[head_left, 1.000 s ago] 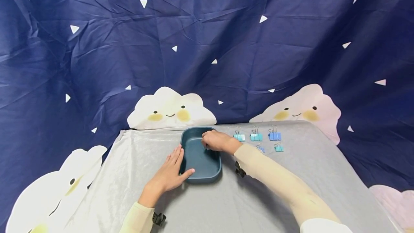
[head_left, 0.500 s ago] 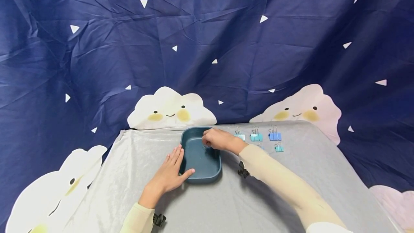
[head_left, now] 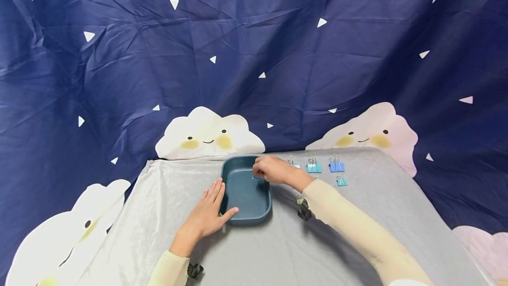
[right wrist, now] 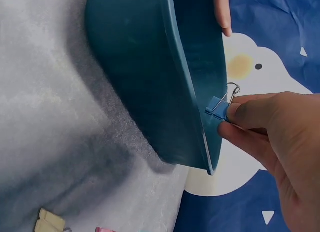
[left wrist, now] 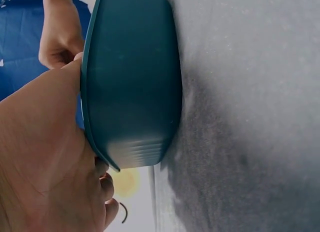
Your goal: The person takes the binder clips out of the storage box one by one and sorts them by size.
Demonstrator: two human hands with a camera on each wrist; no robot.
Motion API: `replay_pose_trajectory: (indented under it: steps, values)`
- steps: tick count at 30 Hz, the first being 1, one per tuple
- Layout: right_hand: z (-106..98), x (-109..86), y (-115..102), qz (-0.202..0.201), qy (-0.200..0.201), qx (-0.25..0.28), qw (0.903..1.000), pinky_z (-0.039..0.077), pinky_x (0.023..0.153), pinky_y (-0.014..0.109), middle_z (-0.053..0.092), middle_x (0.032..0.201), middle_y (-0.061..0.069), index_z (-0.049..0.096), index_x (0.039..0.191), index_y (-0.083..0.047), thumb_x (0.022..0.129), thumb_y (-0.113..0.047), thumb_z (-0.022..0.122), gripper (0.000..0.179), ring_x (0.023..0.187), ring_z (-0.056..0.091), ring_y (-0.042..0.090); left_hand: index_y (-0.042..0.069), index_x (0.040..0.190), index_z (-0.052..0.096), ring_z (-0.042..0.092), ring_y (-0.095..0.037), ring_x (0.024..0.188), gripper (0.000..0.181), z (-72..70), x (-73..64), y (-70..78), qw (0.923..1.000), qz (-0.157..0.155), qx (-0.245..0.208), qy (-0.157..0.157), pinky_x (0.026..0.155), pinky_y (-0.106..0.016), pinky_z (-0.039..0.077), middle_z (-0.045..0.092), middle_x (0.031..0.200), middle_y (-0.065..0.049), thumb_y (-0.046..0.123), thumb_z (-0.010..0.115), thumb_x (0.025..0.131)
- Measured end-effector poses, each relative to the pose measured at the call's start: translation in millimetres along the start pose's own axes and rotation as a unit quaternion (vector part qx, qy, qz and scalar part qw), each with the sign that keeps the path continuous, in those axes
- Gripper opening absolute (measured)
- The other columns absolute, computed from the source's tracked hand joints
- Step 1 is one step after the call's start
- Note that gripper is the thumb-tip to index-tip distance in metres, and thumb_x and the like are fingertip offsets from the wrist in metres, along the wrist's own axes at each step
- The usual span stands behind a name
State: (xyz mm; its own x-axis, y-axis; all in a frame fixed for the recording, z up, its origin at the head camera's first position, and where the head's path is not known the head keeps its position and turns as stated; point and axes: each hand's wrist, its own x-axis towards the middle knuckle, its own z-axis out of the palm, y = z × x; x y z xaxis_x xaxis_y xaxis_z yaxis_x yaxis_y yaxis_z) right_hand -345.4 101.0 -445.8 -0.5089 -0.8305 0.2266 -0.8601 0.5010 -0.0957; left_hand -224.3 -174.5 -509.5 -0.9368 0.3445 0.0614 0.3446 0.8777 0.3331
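Note:
In the head view my right hand [head_left: 274, 170] is over the far right part of a dark teal bin [head_left: 246, 221]. It pinches a small blue binder clip [right wrist: 217, 108] between thumb and fingers, one wire handle sticking up, just inside the rim in the right wrist view. My left hand [head_left: 208, 213] lies along the bin's left rim, fingers straight and thumb reaching over the near left corner. From the left wrist, the palm [left wrist: 45, 157] shows against the bin's side wall [left wrist: 132, 77]. Inside the bin, the visible floor [head_left: 246, 195] is bare.
Right of the bin stand a teal binder clip [head_left: 314, 168], a blue one [head_left: 337, 167] and a small teal one [head_left: 342, 182]. A pale clip [head_left: 296, 165] is partly covered by my right hand. A yellowish clip [right wrist: 50, 221] shows near my right wrist. A grey cloth [head_left: 270, 255] covers the table.
My right hand has shifted slightly to the right over the bin, still holding the clip. The yellowish clip has come into view beside the right wrist. My left hand stays in place.

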Motion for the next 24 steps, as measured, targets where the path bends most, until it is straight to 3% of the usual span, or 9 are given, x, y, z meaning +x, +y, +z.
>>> replay_pose_trajectory:
  steps: [6,15,24]
  values:
    - [-6.4,-13.9,3.8,-0.003,0.020,0.004,0.9998,0.061,0.079,0.030,0.073,0.091,0.000,0.082,0.096,-0.009,0.095,0.000,0.074,0.013,0.085,0.070,0.014,-0.001,0.169,0.021,0.015,-0.036,0.167,0.101,3.3,0.9,-2.4,1.0000,0.004,-0.003,0.007,0.135,-0.057,0.020,0.015,0.179,-0.017,0.069,0.051,0.104]
    - [-13.2,-36.3,11.3,0.034,0.053,0.020,0.9978,0.063,0.082,0.032,0.076,0.096,-0.001,0.082,0.096,-0.010,0.092,0.002,0.073,0.016,0.088,0.074,0.014,-0.002,0.168,0.024,0.018,-0.037,0.166,0.104,5.8,0.7,-5.5,0.9996,0.013,-0.007,0.022,0.134,-0.057,0.022,0.017,0.179,-0.018,0.073,0.049,0.102]
    - [-22.9,-63.3,12.1,0.062,0.090,0.058,0.9923,0.063,0.078,0.033,0.076,0.096,0.000,0.081,0.096,-0.009,0.092,0.002,0.073,0.014,0.085,0.072,0.014,0.001,0.170,0.018,0.011,-0.031,0.168,0.101,2.0,1.2,-2.7,1.0000,-0.003,0.008,-0.005,0.136,-0.051,0.019,0.010,0.180,-0.014,0.070,0.050,0.103]
